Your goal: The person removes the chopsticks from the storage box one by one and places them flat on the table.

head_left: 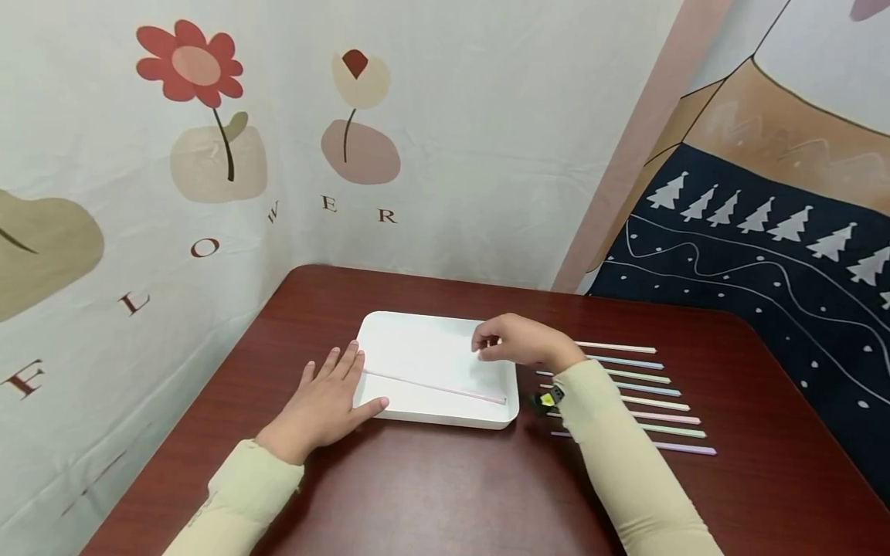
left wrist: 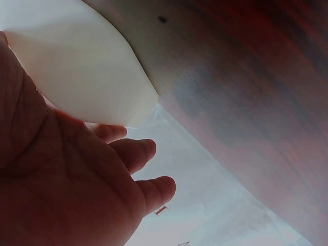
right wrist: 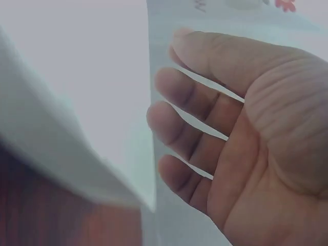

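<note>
A white rectangular tray lies on the table, with one thin pale pink stick slanting across its lower half. My left hand lies at the tray's left edge, fingers outstretched and thumb at the front rim. The left wrist view shows that hand's palm beside the white tray wall. Over the tray's right side hovers my right hand, its fingers loosely bent. In the right wrist view nothing shows between the thumb and fingers of this hand.
Several thin pastel sticks lie in a row right of the tray, among them a purple stick and a cream stick, partly hidden by my right forearm. The dark red-brown table meets printed curtains behind.
</note>
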Demonstrator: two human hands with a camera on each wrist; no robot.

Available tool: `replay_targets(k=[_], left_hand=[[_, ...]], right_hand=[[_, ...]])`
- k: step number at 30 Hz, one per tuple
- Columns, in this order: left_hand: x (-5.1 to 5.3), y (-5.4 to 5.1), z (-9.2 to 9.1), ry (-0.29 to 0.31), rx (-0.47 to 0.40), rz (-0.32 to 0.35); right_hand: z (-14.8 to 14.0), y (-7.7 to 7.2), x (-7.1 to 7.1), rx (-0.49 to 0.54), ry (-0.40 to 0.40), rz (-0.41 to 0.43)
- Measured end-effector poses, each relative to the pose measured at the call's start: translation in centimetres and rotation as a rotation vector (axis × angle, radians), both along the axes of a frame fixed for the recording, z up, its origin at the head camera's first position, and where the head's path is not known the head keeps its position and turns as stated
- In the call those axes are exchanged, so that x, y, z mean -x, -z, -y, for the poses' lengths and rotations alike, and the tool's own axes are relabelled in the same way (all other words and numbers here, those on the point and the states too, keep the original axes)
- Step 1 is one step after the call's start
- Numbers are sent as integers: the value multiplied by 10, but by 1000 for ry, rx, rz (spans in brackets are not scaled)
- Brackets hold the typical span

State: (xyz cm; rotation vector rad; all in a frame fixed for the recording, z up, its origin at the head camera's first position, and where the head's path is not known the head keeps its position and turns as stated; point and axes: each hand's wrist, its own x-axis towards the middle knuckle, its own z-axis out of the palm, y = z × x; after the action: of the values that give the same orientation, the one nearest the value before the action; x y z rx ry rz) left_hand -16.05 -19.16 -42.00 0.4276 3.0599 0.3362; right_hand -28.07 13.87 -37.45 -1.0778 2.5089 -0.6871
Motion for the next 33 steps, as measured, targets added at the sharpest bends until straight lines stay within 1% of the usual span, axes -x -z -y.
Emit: replay_targets(k=[3, 7, 11, 17, 21, 29, 33], left_hand=[[-1, 0, -1, -2, -4, 3], [-1, 0, -2, -4, -7, 6], [-1, -1, -2, -8, -3, 0], [-2, 0, -1, -9, 6, -3], [-2, 1, -1, -10, 10, -1], [-1, 1, 0, -15, 21, 0], [-1, 0, 0, -19, 20, 5]], right_hand=[[18, 5, 8, -14, -57, 15], [38, 10, 13, -45, -94, 34], [57, 15, 13, -86, -117, 23], [81, 26, 10, -112, -174, -26], [89, 33, 8, -108, -207, -29], [93, 44, 12, -53, -208, 18], [94, 46, 14, -50, -221, 14]])
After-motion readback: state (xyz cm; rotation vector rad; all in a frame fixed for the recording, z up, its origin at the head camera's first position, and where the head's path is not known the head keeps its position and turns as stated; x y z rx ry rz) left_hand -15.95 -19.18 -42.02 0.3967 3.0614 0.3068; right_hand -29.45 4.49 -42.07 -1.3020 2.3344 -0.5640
